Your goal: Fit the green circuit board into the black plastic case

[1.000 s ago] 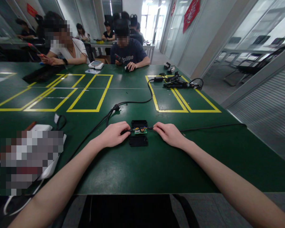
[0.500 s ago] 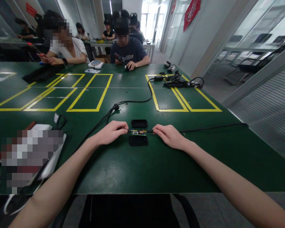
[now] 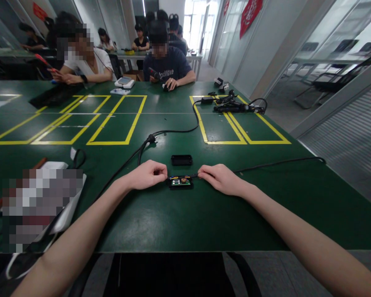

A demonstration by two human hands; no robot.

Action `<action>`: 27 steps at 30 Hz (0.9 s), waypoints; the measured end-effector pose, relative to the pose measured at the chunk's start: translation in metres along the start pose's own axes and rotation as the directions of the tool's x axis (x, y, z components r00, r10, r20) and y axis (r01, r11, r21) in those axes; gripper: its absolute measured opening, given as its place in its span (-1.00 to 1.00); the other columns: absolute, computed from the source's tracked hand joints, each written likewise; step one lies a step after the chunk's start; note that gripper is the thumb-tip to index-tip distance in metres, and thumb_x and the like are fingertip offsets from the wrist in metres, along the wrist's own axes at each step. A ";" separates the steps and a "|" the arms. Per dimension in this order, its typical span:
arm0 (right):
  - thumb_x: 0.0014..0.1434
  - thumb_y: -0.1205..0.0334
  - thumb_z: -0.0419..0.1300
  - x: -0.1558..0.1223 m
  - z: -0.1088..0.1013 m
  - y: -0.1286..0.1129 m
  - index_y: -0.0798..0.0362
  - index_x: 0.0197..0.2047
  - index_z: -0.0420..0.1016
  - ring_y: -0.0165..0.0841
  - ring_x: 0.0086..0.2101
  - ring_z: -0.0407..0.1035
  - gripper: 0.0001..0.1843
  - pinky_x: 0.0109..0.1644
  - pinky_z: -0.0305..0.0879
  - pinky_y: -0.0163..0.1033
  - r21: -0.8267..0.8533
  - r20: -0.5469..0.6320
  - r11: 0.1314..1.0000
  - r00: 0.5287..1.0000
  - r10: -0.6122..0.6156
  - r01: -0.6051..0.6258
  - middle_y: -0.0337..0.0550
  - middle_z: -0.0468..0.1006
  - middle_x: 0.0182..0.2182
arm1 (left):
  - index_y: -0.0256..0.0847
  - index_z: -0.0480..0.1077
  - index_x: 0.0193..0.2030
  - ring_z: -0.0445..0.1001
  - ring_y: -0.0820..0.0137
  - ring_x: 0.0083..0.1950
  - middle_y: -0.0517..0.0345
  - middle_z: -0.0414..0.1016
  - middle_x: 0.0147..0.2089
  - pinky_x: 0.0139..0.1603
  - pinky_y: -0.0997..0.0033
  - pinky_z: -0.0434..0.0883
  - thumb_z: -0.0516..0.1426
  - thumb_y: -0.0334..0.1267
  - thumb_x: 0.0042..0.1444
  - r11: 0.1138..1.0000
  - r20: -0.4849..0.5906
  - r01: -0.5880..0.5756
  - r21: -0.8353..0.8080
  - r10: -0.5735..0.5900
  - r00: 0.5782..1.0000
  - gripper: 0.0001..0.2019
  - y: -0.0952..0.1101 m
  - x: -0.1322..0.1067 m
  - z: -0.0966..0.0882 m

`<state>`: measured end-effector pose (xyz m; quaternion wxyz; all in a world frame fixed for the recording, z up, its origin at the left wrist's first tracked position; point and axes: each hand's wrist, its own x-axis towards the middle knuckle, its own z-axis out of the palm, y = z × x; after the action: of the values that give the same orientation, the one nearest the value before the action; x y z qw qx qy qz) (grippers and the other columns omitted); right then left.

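A small green circuit board point(image 3: 179, 182) with a copper coil and coloured wires lies in or right over the nearer black plastic case half point(image 3: 181, 187). Black cables run from both its ends. At the left end, my left hand point(image 3: 150, 174) pinches the cable close to the board. My right hand point(image 3: 221, 178) is closed on the right-hand cable point(image 3: 280, 162), which trails away across the table. Behind the board sits the other black case half point(image 3: 181, 160), its hollow side up, touched by neither hand.
A plug point(image 3: 151, 139) on a black cord lies beyond my left hand. Black devices point(image 3: 235, 106) are heaped at the back right among yellow tape outlines. A blurred-out item with white edges point(image 3: 69, 206) is at the left. Two people sit across the green table point(image 3: 235, 222).
Both hands have come slightly nearer to me, bringing the board down from between the two case halves onto the nearer one. The farther half stays put.
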<state>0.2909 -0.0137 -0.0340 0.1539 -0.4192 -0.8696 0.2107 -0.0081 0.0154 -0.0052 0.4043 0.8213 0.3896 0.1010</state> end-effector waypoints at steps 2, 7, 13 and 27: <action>0.49 0.07 -0.02 0.000 0.000 0.001 0.03 -0.17 0.55 -0.32 -0.44 0.45 -0.63 -0.28 0.24 -0.26 0.007 0.010 1.000 1.000 0.002 -0.002 -0.13 0.61 -0.40 | -0.26 0.40 -0.48 0.20 0.47 -0.45 0.27 0.29 -0.53 -0.40 0.50 0.15 0.11 -0.14 0.10 1.000 0.006 0.003 -0.003 -0.003 1.000 -0.76 0.000 0.000 0.001; 0.47 0.07 0.03 -0.001 -0.004 0.004 0.03 -0.17 0.56 -0.33 -0.45 0.44 -0.66 -0.30 0.25 -0.26 0.042 0.012 0.999 1.000 0.019 -0.020 -0.13 0.62 -0.38 | -0.28 0.46 -0.44 0.22 0.49 -0.48 0.27 0.31 -0.54 -0.44 0.51 0.16 0.15 -0.12 0.11 1.000 -0.018 -0.018 -0.018 0.017 1.000 -0.74 0.001 0.000 0.002; 0.45 0.07 0.08 -0.001 -0.006 0.006 0.03 -0.19 0.55 -0.36 -0.49 0.38 -0.70 -0.35 0.18 -0.28 0.042 -0.019 0.999 1.000 0.023 -0.022 -0.19 0.56 -0.45 | -0.28 0.47 -0.42 0.21 0.50 -0.49 0.28 0.31 -0.55 -0.45 0.51 0.16 0.19 -0.12 0.13 0.998 -0.043 -0.046 -0.051 0.044 0.998 -0.75 -0.001 0.000 0.005; 0.46 0.10 0.07 -0.001 -0.004 0.006 0.03 -0.17 0.51 -0.34 -0.45 0.43 -0.74 -0.31 0.24 -0.27 0.042 -0.054 0.999 0.998 0.023 -0.021 -0.16 0.59 -0.39 | -0.27 0.52 -0.37 0.25 0.49 -0.47 0.25 0.38 -0.51 -0.43 0.50 0.20 0.20 -0.07 0.17 0.998 -0.090 -0.063 -0.017 0.061 0.994 -0.72 -0.004 -0.001 0.001</action>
<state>0.2972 -0.0102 -0.0340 0.1839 -0.4312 -0.8558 0.2188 -0.0102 0.0159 -0.0083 0.3912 0.8237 0.3804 0.1541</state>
